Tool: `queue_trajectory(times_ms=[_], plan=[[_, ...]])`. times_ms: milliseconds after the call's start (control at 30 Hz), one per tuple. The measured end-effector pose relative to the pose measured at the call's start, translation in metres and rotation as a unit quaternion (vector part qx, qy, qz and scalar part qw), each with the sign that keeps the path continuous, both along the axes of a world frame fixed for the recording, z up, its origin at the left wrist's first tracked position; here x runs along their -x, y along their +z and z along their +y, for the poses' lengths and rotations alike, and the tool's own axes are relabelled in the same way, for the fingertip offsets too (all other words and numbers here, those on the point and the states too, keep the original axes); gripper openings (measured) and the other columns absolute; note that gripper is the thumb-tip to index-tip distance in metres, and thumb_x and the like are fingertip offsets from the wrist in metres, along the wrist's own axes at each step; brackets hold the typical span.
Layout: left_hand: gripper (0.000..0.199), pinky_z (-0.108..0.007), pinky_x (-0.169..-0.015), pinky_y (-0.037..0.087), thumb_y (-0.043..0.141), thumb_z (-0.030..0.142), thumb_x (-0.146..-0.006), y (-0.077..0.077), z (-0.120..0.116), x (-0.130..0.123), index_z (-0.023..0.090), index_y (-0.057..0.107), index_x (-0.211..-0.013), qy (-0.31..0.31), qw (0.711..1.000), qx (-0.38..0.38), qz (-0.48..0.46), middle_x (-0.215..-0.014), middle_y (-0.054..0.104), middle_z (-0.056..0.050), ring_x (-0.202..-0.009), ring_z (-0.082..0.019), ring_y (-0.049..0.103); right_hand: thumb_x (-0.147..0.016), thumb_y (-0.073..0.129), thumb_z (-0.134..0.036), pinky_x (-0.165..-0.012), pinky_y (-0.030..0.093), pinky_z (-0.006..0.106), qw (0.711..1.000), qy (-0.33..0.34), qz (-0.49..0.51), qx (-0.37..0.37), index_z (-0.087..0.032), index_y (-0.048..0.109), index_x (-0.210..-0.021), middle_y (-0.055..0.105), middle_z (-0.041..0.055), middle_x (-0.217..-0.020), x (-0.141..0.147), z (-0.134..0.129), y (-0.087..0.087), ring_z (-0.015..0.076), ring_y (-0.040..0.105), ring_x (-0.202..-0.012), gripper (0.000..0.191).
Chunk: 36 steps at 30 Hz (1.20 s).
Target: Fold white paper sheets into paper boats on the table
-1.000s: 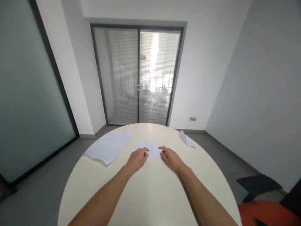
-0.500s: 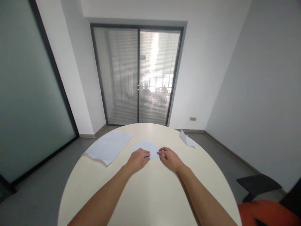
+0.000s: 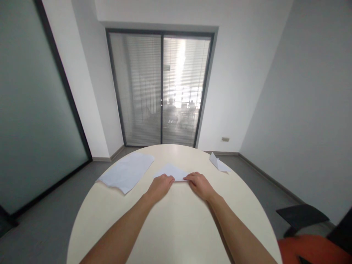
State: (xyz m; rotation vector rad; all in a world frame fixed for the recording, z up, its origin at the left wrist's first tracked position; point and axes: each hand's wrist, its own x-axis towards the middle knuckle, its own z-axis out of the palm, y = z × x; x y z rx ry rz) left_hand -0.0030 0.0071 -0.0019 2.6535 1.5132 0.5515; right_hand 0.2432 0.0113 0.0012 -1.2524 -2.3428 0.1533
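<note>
Your left hand and right hand pinch the near edge of the small paper on the counter; any fold is hard to discern, so align edges before pressing.

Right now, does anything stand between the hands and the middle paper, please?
Nothing visible does: the left hand and the right hand both touch the middle paper. The large sheet lies left, the folded paper right.
</note>
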Motion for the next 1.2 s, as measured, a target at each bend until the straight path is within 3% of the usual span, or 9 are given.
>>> queue_trajectory(times_ms=[167,367,467,567,667,733,800,967,1200], plan=[[0.038,-0.031,-0.084,0.047,0.032,0.036,-0.103,0.004,-0.003,-0.001,0.024,0.068,-0.109,0.002,1.000,0.013,-0.016,-0.097,0.069,-0.007,-0.095,-0.021,0.064,-0.084,0.045,-0.006,-0.097,0.046,0.036,0.999,-0.046,0.027,-0.011,-0.027,0.073,-0.114,0.072,0.0026,-0.114,-0.011,0.005,-0.005,0.0219,0.059,-0.110,0.046],[0.031,-0.035,-0.095,0.045,0.042,0.033,-0.100,0.000,-0.005,-0.001,0.024,0.071,-0.108,-0.113,0.992,0.002,-0.057,-0.109,0.072,-0.005,-0.105,-0.022,0.061,-0.075,0.042,-0.001,-0.100,0.045,0.035,0.997,-0.067,0.016,-0.024,-0.024,0.076,-0.106,0.073,0.0029,-0.115,-0.016,0.007,-0.004,0.0208,0.060,-0.112,0.051],[0.030,-0.035,-0.097,0.045,0.045,0.031,-0.099,-0.004,-0.002,0.000,0.022,0.073,-0.105,-0.136,0.988,-0.015,-0.065,-0.115,0.070,-0.006,-0.108,-0.022,0.059,-0.075,0.047,-0.004,-0.104,0.041,0.040,0.995,-0.088,-0.037,-0.009,-0.025,0.078,-0.101,0.074,0.0032,-0.112,-0.013,0.006,0.004,0.0249,0.059,-0.115,0.046],[0.028,-0.035,-0.098,0.046,0.048,0.029,-0.098,-0.007,0.000,0.001,0.022,0.074,-0.105,-0.145,0.987,-0.021,-0.073,-0.115,0.070,-0.006,-0.109,-0.021,0.058,-0.081,0.047,-0.009,-0.106,0.040,0.040,0.992,-0.122,-0.021,-0.018,-0.020,0.074,-0.113,0.072,0.0076,-0.118,-0.004,0.003,0.008,0.0261,0.059,-0.116,0.043],[0.027,-0.035,-0.099,0.046,0.049,0.028,-0.097,-0.008,0.000,0.001,0.023,0.073,-0.110,-0.149,0.985,-0.023,-0.080,-0.120,0.068,-0.006,-0.110,-0.021,0.057,-0.093,0.039,-0.020,-0.110,0.038,0.037,0.998,-0.057,0.018,-0.007,-0.017,0.061,-0.134,0.063,0.0091,-0.134,0.011,-0.001,0.002,0.0230,0.054,-0.127,0.047],[0.028,-0.036,-0.101,0.045,0.049,0.027,-0.098,-0.010,0.001,0.002,0.024,0.072,-0.113,-0.153,0.984,-0.026,-0.081,-0.127,0.065,-0.005,-0.113,-0.022,0.056,-0.098,0.035,-0.027,-0.117,0.029,0.039,0.999,0.029,-0.007,0.032,-0.017,0.048,-0.145,0.049,0.0072,-0.149,0.021,-0.005,-0.005,0.0226,0.038,-0.141,0.051],[0.030,-0.038,-0.103,0.044,0.048,0.027,-0.098,-0.010,0.001,0.001,0.025,0.071,-0.116,-0.160,0.984,-0.026,-0.080,-0.130,0.064,-0.004,-0.114,-0.022,0.055,-0.101,0.028,-0.039,-0.120,0.022,0.045,0.994,0.034,-0.039,0.094,-0.016,0.037,-0.152,0.036,0.0082,-0.157,0.028,-0.008,-0.011,0.0244,0.029,-0.147,0.056],[0.030,-0.039,-0.102,0.045,0.050,0.026,-0.097,-0.007,0.000,0.000,0.025,0.070,-0.120,-0.173,0.982,-0.017,-0.073,-0.126,0.067,-0.004,-0.113,-0.022,0.057,-0.099,0.016,-0.059,-0.121,0.011,0.051,0.979,-0.054,-0.107,0.166,-0.013,0.024,-0.156,0.016,0.0087,-0.163,0.030,-0.010,-0.011,0.0284,0.011,-0.151,0.074],[0.023,-0.037,-0.099,0.047,0.056,0.028,-0.094,0.000,-0.010,-0.007,0.023,0.072,-0.109,-0.201,0.977,-0.010,-0.073,-0.114,0.070,-0.006,-0.109,-0.022,0.059,-0.098,0.021,-0.055,-0.120,0.007,0.054,0.960,-0.159,-0.139,0.183,-0.012,0.016,-0.158,0.009,0.0077,-0.164,0.016,-0.010,-0.003,0.0303,0.005,-0.151,0.074]])
